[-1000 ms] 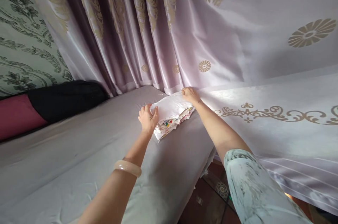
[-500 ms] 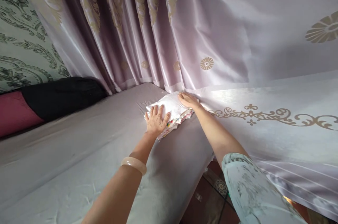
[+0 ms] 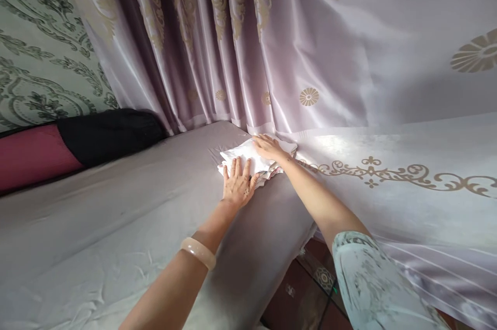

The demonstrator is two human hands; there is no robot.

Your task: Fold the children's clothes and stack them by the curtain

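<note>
A folded white cloth (image 3: pixel 244 153) with a coloured print along its edge lies at the far corner of a grey-covered bed (image 3: pixel 116 216). My left hand (image 3: pixel 237 185) rests flat on the near part of the cloth, fingers spread. My right hand (image 3: pixel 267 146) lies flat on the far part of it, fingers stretched out, close to the curtain hem. A pale bangle (image 3: pixel 199 252) sits on my left wrist.
Lilac curtains (image 3: pixel 310 50) with gold patterns hang behind and to the right of the bed. A red and black bolster (image 3: pixel 77 141) lies along the patterned wall (image 3: pixel 34 60) at the left. Tiled floor (image 3: pixel 303 288) shows beside the bed edge.
My left hand went from curled at the cloth's near edge to flat on top of it. My right hand let go of the far corner and flattened. The cloth's printed edge is now mostly tucked under.
</note>
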